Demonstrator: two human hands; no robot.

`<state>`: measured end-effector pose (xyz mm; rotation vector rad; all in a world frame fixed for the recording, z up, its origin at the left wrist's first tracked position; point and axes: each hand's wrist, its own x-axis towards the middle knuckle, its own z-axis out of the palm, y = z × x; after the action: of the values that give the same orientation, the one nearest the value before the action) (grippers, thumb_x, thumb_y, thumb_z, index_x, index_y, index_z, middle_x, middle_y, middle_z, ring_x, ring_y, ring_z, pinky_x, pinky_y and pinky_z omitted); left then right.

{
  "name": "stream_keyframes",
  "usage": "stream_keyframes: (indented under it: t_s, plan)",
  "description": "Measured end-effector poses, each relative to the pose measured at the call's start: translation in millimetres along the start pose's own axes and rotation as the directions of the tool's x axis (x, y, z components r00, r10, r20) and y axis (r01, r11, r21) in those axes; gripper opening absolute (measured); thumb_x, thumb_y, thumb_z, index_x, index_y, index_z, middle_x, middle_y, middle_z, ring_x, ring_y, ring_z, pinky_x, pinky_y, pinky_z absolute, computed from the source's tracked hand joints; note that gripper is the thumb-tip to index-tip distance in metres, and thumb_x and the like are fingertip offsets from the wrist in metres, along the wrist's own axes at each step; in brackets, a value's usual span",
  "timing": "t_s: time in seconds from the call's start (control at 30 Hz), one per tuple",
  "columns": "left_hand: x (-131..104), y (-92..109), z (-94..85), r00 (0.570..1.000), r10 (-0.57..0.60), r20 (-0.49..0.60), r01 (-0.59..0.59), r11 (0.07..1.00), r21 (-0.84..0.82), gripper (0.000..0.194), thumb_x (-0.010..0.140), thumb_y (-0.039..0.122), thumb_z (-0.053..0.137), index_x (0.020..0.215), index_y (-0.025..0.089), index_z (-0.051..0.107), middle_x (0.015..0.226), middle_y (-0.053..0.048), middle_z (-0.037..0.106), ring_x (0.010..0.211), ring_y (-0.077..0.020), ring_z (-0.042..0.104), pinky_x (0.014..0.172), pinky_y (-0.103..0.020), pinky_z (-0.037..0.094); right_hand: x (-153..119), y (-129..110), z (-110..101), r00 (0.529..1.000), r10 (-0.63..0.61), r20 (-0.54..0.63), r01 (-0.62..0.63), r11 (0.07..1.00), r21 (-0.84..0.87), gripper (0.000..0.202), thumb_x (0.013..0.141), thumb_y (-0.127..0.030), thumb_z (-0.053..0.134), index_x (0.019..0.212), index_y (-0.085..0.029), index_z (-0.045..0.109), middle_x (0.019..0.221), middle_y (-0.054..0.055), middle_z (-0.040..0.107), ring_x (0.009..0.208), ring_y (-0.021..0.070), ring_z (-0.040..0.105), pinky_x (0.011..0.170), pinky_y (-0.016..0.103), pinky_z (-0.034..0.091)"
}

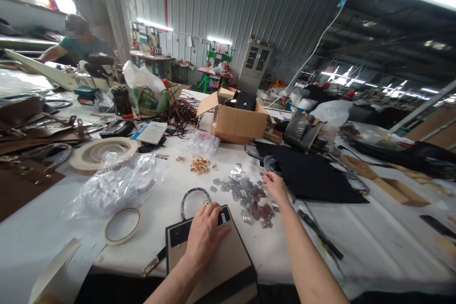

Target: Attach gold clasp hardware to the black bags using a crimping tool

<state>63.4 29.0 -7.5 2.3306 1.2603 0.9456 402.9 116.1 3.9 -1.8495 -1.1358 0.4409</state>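
A beige panel with black edging (224, 251), shaped like part of a bag, lies at the table's near edge. My left hand (204, 230) is closed over its far edge, fingers curled over the top and thumb on its face. A small pale plate (223, 218) shows on its black strip. Beyond it curves a dark patterned handle (195, 191). To the right, my right hand (276, 186) pinches its fingertips at the right side of a pile of small metal plates (244, 192). What sits in the pinch is too small to make out.
Gold-coloured fasteners (200, 165) lie behind the plates. At left are tape rolls (122, 226), a plastic bag (121, 185) and a knife-like tool (153, 266). A cardboard box (238, 123) stands behind; black material (320, 178) lies right. A person (80, 42) works at far left.
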Motion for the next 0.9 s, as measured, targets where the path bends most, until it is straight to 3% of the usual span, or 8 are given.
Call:
stream_keyframes:
  t_s: [0.1, 0.23, 0.47, 0.67, 0.77, 0.9]
  plan:
    - [0, -2, 1.1, 1.000, 0.008, 0.001, -0.008, 1.000, 0.003, 0.035, 0.088, 0.031, 0.079, 0.119, 0.023, 0.064, 0.125, -0.009, 0.069, 0.111, -0.0305, 0.067, 0.096, -0.050, 0.058, 5, 4, -4, 0.998, -0.049, 0.049, 0.054, 0.993, -0.105, 0.022, 0.077, -0.030, 0.065, 0.093, -0.025, 0.078, 0.099, 0.008, 0.080, 0.097, 0.0276, 0.072, 0.094, 0.040, 0.051]
    - [0, -4, 3.1, 1.000, 0.023, -0.004, -0.023, 1.000, 0.005, 0.035, 0.090, 0.032, 0.077, 0.120, 0.022, 0.063, 0.127, -0.010, 0.068, 0.114, -0.0314, 0.067, 0.100, -0.051, 0.057, 3, 16, -22, 0.994, -0.055, 0.091, 0.074, 0.973, -0.218, 0.024, 0.079, -0.023, 0.063, 0.097, -0.027, 0.079, 0.110, 0.007, 0.080, 0.107, 0.0283, 0.070, 0.101, 0.041, 0.047]
    - [0, -7, 2.9, 0.998, 0.056, 0.008, -0.056, 0.998, 0.006, 0.034, 0.094, 0.034, 0.073, 0.123, 0.023, 0.060, 0.128, -0.010, 0.067, 0.115, -0.0313, 0.066, 0.100, -0.051, 0.056, -16, 34, -70, 0.978, -0.025, 0.205, 0.086, 0.952, -0.295, 0.016, 0.075, -0.028, 0.072, 0.088, -0.025, 0.080, 0.091, 0.004, 0.080, 0.089, 0.0251, 0.072, 0.088, 0.036, 0.052]
    - [3, -4, 1.5, 0.998, 0.057, 0.009, -0.057, 0.998, -0.006, 0.032, 0.093, 0.033, 0.074, 0.121, 0.023, 0.061, 0.127, -0.010, 0.067, 0.115, -0.0308, 0.066, 0.101, -0.050, 0.055, -27, 36, -78, 0.942, -0.025, 0.334, 0.138, 0.937, -0.320, 0.009, 0.067, -0.030, 0.079, 0.073, -0.024, 0.080, 0.088, 0.003, 0.077, 0.077, 0.0204, 0.067, 0.078, 0.031, 0.050]
    - [3, 0, -7.6, 0.997, 0.066, 0.049, -0.065, 0.998, -0.026, 0.039, 0.090, 0.030, 0.076, 0.124, 0.022, 0.061, 0.128, -0.011, 0.067, 0.116, -0.0312, 0.065, 0.101, -0.051, 0.055, -31, 33, -76, 0.925, -0.018, 0.378, 0.150, 0.934, -0.323, 0.008, 0.067, -0.032, 0.078, 0.071, -0.025, 0.079, 0.085, 0.004, 0.074, 0.077, 0.0212, 0.065, 0.078, 0.032, 0.048]
    - [-10, -1, -39.4, 0.994, 0.060, 0.091, -0.055, 0.997, -0.059, 0.049, 0.087, 0.020, 0.077, 0.131, 0.025, 0.057, 0.138, -0.010, 0.061, 0.122, -0.0300, 0.060, 0.106, -0.050, 0.054, -31, 38, -75, 0.917, -0.024, 0.398, 0.152, 0.943, -0.295, 0.012, 0.066, -0.037, 0.080, 0.066, -0.025, 0.077, 0.085, 0.011, 0.071, 0.081, 0.0289, 0.064, 0.082, 0.042, 0.046]
